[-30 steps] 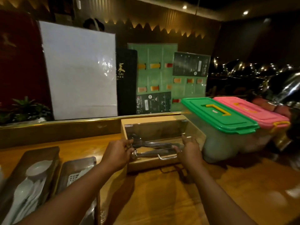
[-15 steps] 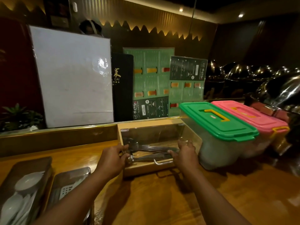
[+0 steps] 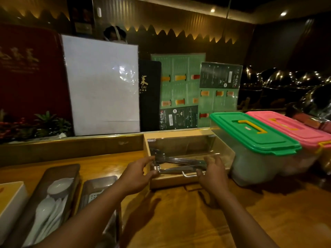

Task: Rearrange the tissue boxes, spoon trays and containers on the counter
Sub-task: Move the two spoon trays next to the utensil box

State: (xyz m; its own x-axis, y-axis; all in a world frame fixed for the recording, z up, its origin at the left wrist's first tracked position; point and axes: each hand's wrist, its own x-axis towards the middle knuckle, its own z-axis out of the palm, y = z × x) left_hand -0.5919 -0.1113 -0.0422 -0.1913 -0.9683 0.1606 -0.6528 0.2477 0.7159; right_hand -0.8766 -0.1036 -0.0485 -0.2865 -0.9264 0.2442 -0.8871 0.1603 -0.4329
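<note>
A wooden cutlery box (image 3: 179,182) with a clear lid and a metal handle sits on the counter (image 3: 197,221), its back against the raised ledge. Metal cutlery lies inside. My left hand (image 3: 138,173) grips its front left corner. My right hand (image 3: 213,174) holds the front right of the lid, beside the handle. Just right of the box stand a clear container with a green lid (image 3: 250,135) and one with a pink lid (image 3: 290,129). At lower left are a dark spoon tray (image 3: 71,169) with white spoons and a second tray (image 3: 100,185).
A white box (image 3: 10,199) shows at the far left edge. Behind the ledge lean a white board (image 3: 102,86), a black menu (image 3: 149,97) and green menus (image 3: 182,90). A plant (image 3: 46,124) stands at back left. Shiny domed lids fill the right background.
The cutlery box has slid away from me to the ledge, with both hands staying on its front. The view has tilted up slightly, and the white box has come into sight at left.
</note>
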